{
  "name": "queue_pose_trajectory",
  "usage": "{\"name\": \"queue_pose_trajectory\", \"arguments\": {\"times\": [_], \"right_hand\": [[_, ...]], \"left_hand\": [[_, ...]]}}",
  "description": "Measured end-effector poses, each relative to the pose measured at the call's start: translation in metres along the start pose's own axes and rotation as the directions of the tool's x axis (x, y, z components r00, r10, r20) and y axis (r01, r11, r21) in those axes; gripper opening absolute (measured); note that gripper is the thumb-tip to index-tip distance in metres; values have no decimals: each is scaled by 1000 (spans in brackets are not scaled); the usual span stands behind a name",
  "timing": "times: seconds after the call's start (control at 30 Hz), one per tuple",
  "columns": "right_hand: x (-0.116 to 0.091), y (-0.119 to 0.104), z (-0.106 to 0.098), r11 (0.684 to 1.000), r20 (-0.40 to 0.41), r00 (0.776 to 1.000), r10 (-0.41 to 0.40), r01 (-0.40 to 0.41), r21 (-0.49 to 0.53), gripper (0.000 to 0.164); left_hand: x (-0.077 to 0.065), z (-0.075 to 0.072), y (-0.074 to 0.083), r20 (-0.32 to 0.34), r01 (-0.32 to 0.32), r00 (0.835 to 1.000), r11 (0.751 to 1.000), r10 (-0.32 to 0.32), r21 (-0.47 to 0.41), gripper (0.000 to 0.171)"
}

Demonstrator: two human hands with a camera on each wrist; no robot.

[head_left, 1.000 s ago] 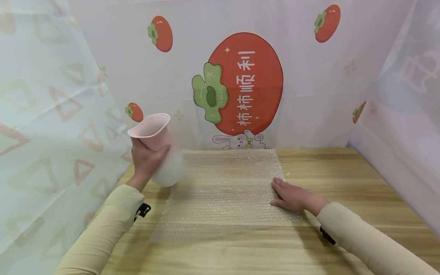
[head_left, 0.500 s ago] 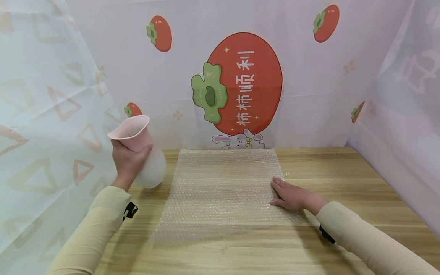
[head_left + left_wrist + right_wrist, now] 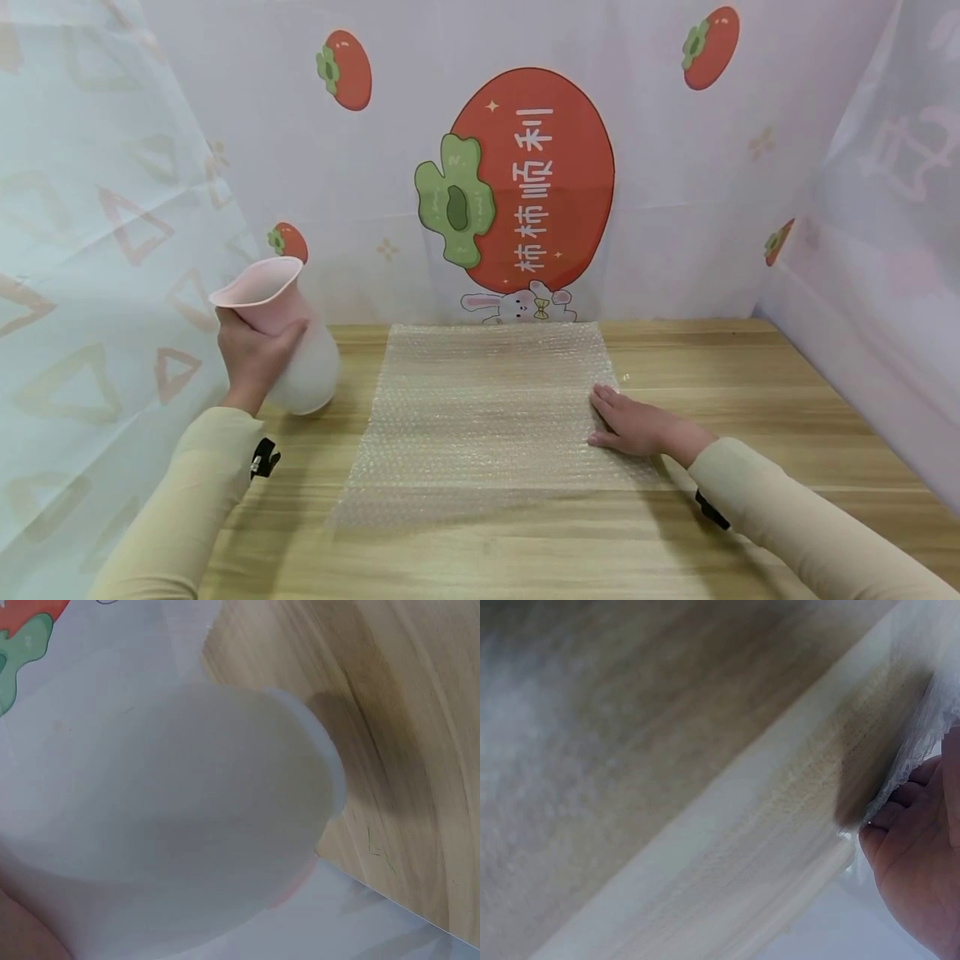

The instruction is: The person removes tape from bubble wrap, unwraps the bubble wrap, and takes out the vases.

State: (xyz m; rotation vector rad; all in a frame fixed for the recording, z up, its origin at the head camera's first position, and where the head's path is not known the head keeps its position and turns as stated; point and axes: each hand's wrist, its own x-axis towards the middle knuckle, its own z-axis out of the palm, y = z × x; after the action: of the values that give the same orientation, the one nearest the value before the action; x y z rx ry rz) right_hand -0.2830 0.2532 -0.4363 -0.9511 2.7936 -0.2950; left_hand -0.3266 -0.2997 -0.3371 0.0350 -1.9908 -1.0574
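Observation:
A vase (image 3: 311,367), pink at its wavy rim and fading to frosted white below, leans to the left beside the bubble wrap. My left hand (image 3: 255,350) grips it round the neck, thumb across the front. In the left wrist view the pale vase body (image 3: 195,795) fills much of the picture, its base close to the wood. A clear sheet of bubble wrap (image 3: 480,417) lies spread over the middle of the table. On its right edge rests my right hand (image 3: 633,425), fingers extended. The right wrist view shows that hand (image 3: 919,855) at the sheet's edge.
The wooden table (image 3: 750,400) extends to both sides of the sheet and in front of it. A white backdrop (image 3: 660,250) printed with persimmons rises at the back. Hanging cloth walls (image 3: 90,292) close in the left and right sides.
My left hand has carried the vase leftward, from over the sheet's left edge to beside it. The right hand and the bubble wrap have stayed where they were.

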Motion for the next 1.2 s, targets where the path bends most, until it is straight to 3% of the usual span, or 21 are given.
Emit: {"name": "queue_pose_trajectory", "arguments": {"times": [0.37,0.67,1.2], "right_hand": [[1,1,2,1000,-3,1000,0,0,-4,82],[0,1,1,1000,-8,1000,-1,1,-1,80],[0,0,1,1000,-14,1000,-11,10,-13,80]], "left_hand": [[5,-8,-13,1,63,998,998,-63,23,86],[6,-13,-25,2,68,998,997,-68,41,86],[6,-18,-31,-9,64,998,997,-64,38,86]]}}
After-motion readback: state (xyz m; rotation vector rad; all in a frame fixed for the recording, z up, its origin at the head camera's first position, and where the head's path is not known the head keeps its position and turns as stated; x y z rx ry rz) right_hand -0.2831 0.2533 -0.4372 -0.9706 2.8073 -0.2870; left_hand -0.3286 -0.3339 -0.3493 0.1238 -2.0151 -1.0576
